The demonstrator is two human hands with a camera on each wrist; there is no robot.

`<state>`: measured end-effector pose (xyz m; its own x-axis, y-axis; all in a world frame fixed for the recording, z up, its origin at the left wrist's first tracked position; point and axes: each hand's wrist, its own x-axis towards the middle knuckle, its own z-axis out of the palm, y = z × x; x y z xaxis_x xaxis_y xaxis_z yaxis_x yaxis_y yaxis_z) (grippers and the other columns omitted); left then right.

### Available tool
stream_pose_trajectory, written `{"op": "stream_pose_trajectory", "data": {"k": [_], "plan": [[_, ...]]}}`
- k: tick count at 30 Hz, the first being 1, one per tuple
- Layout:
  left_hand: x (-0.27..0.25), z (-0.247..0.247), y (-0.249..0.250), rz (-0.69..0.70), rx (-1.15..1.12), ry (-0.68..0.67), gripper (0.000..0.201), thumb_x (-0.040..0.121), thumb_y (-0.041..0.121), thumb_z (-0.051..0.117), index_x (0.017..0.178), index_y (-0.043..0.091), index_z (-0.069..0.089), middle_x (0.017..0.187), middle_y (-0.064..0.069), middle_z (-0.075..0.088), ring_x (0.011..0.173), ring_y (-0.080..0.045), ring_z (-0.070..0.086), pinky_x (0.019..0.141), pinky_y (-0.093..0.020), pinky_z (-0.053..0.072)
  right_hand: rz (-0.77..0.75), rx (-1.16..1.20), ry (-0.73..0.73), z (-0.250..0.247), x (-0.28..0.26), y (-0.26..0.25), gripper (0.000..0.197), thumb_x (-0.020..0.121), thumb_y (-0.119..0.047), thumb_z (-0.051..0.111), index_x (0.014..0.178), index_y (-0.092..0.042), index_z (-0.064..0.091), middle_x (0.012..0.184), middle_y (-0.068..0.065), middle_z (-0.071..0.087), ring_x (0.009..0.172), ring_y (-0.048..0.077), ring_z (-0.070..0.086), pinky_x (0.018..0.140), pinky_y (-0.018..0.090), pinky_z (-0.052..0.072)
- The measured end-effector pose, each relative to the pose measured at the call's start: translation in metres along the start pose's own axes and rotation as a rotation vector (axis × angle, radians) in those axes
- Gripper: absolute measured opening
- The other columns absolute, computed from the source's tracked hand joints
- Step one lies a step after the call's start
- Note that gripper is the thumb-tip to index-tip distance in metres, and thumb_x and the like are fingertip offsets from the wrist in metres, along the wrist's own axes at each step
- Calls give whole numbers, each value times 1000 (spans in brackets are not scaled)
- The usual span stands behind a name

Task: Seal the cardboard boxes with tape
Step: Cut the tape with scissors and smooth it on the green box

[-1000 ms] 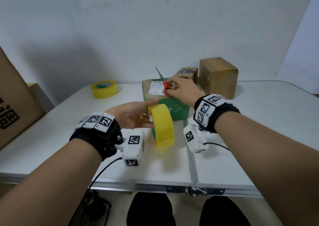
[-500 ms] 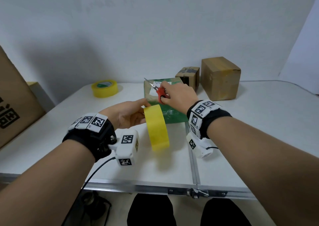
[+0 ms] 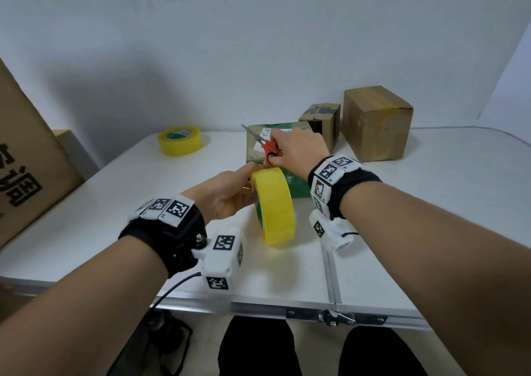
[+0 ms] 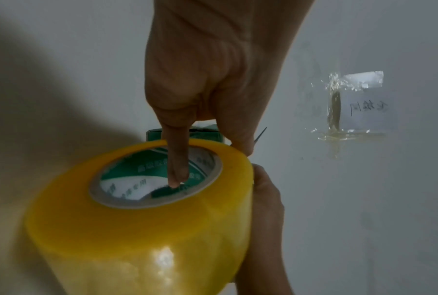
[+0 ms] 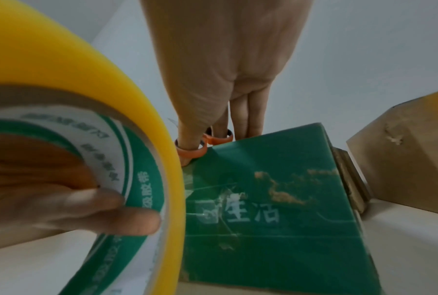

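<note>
Yellow tape roll (image 3: 274, 207), gripped upright through its core by our left hand (image 3: 227, 196), stands just before the green box (image 3: 275, 145), where our right hand (image 3: 296, 150) holds red-handled scissors (image 3: 268, 147), apparently ready to cut the tape.

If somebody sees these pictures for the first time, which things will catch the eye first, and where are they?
The big yellow tape roll stands on edge at the table's middle, held by the left hand with a finger through its core. Just behind it, the right hand holds red scissors over the green box. A second roll lies flat at the far left.
</note>
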<state>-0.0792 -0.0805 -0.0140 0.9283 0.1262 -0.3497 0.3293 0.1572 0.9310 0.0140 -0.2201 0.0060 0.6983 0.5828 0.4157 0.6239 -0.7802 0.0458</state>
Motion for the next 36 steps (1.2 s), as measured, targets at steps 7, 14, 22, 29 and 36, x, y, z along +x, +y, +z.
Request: {"op": "stream_pose_trajectory", "data": {"k": [7,14,22,29,36], "plan": [[1,-4,1,-17,122,-98,43,99,37,51,123,2,61,121,-18,66,98,-21,67,91,-28,55,57,3,-4,5,7,-3,31,90,-47,57,94,-19,44,78,1,47,73,25,46,62,32,34],[3,-9,1,-28,79,-103,32,100,34,49,111,9,64,113,-13,69,87,-17,69,85,-26,57,79,35,-20,1,8,-2,32,89,-48,58,91,-20,45,78,0,49,74,24,47,63,31,35],[8,-9,-3,-48,-13,-61,25,94,30,59,110,12,53,100,-11,61,83,-22,65,79,-29,60,180,484,-43,-6,3,11,27,90,-38,63,110,-20,68,98,3,72,92,22,65,75,34,52],[6,0,-9,-14,-6,14,16,100,26,51,109,14,55,104,-7,52,67,-13,65,54,-22,56,349,1148,-449,-37,-6,27,20,101,-16,53,115,-7,64,56,-6,68,63,8,69,62,21,60],[1,6,-4,-29,2,26,18,97,25,58,105,9,58,72,-4,70,55,-14,68,51,-23,56,351,944,-877,-41,-13,38,49,81,-52,72,102,-9,62,60,0,54,61,16,48,68,27,40]]}}
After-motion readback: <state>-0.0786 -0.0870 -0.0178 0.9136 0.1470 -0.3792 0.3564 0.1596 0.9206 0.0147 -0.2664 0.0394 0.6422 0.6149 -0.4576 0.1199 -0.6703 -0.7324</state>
